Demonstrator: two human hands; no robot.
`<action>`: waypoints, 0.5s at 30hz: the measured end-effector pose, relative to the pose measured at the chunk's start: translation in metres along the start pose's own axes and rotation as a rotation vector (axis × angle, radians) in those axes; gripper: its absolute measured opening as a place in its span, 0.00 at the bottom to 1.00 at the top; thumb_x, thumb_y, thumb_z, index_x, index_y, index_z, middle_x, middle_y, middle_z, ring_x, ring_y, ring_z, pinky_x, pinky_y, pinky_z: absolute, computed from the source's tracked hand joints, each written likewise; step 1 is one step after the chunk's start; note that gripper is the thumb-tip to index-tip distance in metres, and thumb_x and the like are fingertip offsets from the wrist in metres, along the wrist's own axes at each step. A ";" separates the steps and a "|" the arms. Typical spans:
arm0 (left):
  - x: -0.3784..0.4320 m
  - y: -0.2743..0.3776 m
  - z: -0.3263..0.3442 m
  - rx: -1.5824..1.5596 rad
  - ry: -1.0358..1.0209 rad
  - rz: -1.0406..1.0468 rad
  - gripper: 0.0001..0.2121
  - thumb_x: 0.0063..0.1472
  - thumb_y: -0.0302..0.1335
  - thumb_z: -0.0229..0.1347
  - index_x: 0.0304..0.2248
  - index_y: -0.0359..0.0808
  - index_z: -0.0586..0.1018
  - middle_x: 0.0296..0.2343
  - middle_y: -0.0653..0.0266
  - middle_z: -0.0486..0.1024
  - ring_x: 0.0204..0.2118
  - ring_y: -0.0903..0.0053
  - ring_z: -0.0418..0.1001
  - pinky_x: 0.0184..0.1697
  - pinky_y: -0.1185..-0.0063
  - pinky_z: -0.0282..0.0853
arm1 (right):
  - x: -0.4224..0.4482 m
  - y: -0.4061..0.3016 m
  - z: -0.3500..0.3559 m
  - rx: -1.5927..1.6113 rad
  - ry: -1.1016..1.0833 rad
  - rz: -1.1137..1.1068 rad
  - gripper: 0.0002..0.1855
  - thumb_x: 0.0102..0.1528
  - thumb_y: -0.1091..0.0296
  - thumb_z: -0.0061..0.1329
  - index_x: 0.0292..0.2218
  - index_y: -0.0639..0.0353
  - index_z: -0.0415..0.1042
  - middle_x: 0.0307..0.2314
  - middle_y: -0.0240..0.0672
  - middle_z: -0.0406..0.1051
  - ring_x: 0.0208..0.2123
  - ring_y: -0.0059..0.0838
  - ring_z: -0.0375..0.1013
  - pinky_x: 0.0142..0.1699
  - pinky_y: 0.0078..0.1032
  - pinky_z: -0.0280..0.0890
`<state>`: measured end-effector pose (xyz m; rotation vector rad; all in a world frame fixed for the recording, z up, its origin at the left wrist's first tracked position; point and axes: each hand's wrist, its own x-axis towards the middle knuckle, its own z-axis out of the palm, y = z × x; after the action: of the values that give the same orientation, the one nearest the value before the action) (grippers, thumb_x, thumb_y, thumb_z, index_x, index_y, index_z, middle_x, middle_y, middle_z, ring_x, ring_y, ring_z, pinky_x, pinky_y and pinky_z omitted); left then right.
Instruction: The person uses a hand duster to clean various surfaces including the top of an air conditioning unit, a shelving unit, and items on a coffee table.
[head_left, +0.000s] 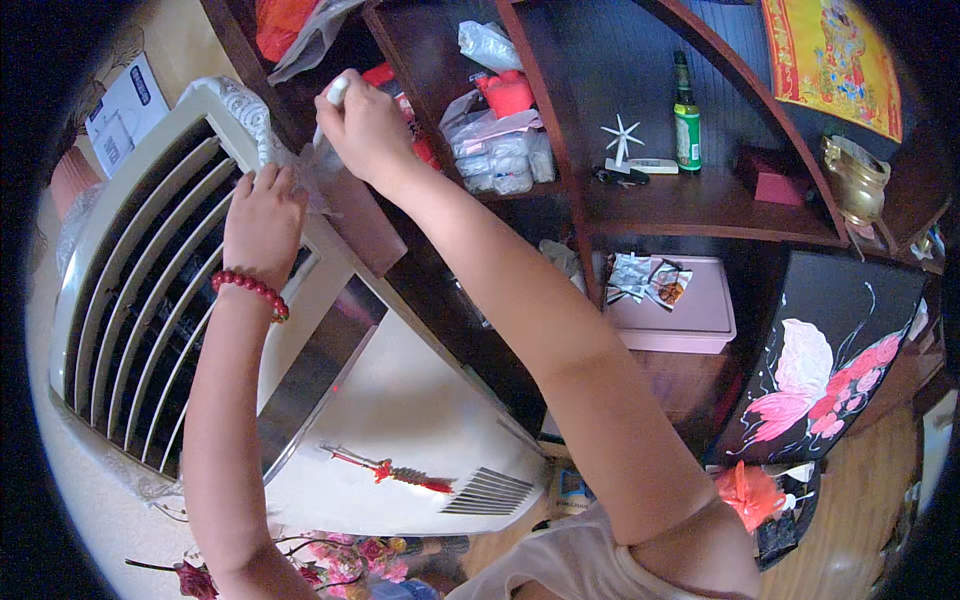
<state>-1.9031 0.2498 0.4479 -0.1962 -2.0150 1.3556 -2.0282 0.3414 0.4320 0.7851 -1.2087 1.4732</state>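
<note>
A white floor-standing air conditioner appears tilted before me, its curved louvres at the left. White lace cover drapes over its top edge. My left hand, with a red bead bracelet on the wrist, has its fingers curled on the lace at the unit's edge. Higher up, my right hand is closed around a white thing that pokes out by the thumb; what it is cannot be made out. Sheer whitish material hangs between the two hands, partly hidden by them.
A dark wooden shelf unit holds a green bottle, plastic-wrapped packets, a pink box and a brass vessel. A butterfly painting leans at right. A red tassel hangs on the unit; artificial flowers stand below.
</note>
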 end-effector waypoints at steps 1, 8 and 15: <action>0.000 -0.001 0.000 0.004 -0.006 0.001 0.08 0.48 0.28 0.44 0.24 0.38 0.74 0.34 0.66 0.66 0.40 0.76 0.60 0.43 0.78 0.55 | 0.001 -0.003 -0.002 0.000 0.051 -0.016 0.11 0.46 0.64 0.43 0.24 0.63 0.61 0.17 0.44 0.66 0.23 0.44 0.67 0.28 0.33 0.61; 0.003 0.004 -0.004 -0.029 -0.049 -0.002 0.09 0.48 0.28 0.43 0.25 0.37 0.74 0.35 0.63 0.66 0.41 0.75 0.60 0.44 0.77 0.55 | -0.005 0.020 -0.002 0.060 -0.072 0.132 0.10 0.46 0.66 0.43 0.25 0.65 0.61 0.20 0.48 0.66 0.25 0.45 0.66 0.28 0.35 0.60; -0.006 0.006 -0.023 -0.081 -0.075 0.033 0.08 0.48 0.26 0.43 0.26 0.38 0.74 0.37 0.62 0.66 0.45 0.74 0.58 0.50 0.75 0.50 | -0.016 -0.001 -0.009 0.075 -0.055 0.097 0.08 0.46 0.68 0.42 0.26 0.63 0.61 0.19 0.48 0.66 0.25 0.45 0.67 0.28 0.35 0.61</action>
<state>-1.8863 0.2671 0.4451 -0.2185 -2.1402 1.3202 -2.0222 0.3448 0.4147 0.8321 -1.2545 1.5926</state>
